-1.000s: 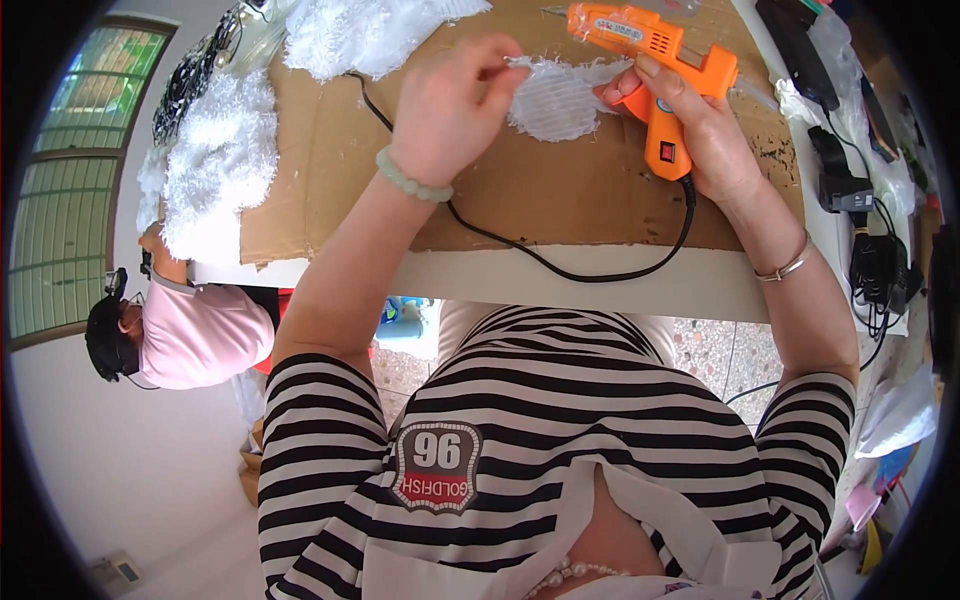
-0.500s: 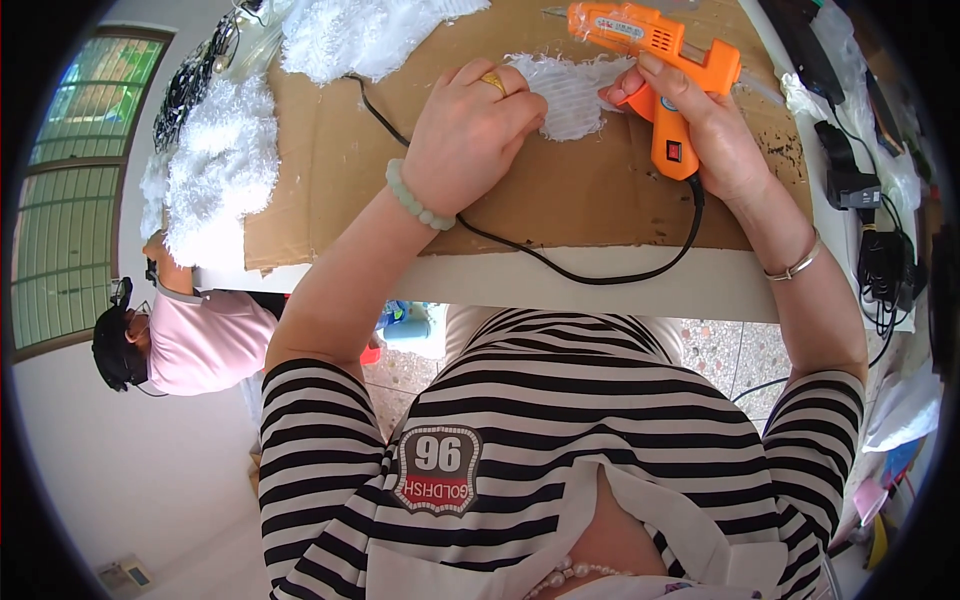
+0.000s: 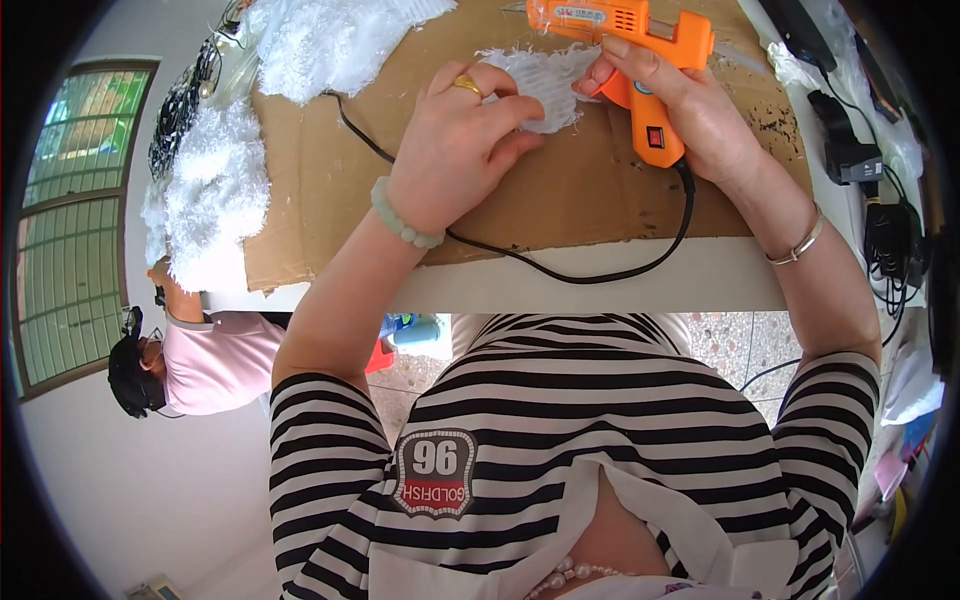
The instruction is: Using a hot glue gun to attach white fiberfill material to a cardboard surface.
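Right hand [image 3: 690, 115] grips the orange plastic glue gun [image 3: 625, 45]; left hand [image 3: 455, 150] presses flat on the round white fuzzy fabric piece [image 3: 545, 85], lying on the brown cardboard sheet [image 3: 330, 190] covering the tabletop [image 3: 600, 290].

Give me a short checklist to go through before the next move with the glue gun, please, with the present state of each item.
1. Right hand grips the orange glue gun firmly: ok.
2. Left hand presses the white fluffy piece flat on the cardboard sheet: ok.
3. Left fingers away from the nozzle: cannot tell, the tip sits at the picture's edge.
4. Black cord free, not snagged: ok, though it runs under the left wrist.
5. Glue gun hot: cannot tell.
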### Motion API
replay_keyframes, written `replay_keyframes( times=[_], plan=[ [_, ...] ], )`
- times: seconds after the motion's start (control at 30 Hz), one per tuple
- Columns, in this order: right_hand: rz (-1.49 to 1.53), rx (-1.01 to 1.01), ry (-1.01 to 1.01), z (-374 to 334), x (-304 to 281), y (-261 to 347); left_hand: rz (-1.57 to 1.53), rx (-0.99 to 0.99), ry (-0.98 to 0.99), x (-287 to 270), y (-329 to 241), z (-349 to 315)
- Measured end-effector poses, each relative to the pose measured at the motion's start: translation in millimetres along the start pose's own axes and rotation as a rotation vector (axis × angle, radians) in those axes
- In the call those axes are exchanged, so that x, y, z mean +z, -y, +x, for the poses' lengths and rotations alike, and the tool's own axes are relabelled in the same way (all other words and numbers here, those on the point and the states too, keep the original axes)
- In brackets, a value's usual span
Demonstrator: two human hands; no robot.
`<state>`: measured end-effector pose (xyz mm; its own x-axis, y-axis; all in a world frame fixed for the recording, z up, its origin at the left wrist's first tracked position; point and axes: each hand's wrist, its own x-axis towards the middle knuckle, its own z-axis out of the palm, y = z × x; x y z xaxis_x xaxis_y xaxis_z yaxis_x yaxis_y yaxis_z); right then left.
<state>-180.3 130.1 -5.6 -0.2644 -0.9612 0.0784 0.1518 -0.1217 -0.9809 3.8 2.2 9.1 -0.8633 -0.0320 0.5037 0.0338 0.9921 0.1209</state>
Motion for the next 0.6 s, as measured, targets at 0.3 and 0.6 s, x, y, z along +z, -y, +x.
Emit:
replay_keyframes(
  times=[0.3,0.6],
  plan=[
    [0.028,-0.001,-0.038,-0.3,1.2,-3.0,0.029,-0.148,-0.019,14.1,14.2,3.0],
    [0.078,0.02,-0.053,-0.1,1.4,0.1,-0.206,-0.378,-0.209,7.3,9.1,6.3]
  ],
)
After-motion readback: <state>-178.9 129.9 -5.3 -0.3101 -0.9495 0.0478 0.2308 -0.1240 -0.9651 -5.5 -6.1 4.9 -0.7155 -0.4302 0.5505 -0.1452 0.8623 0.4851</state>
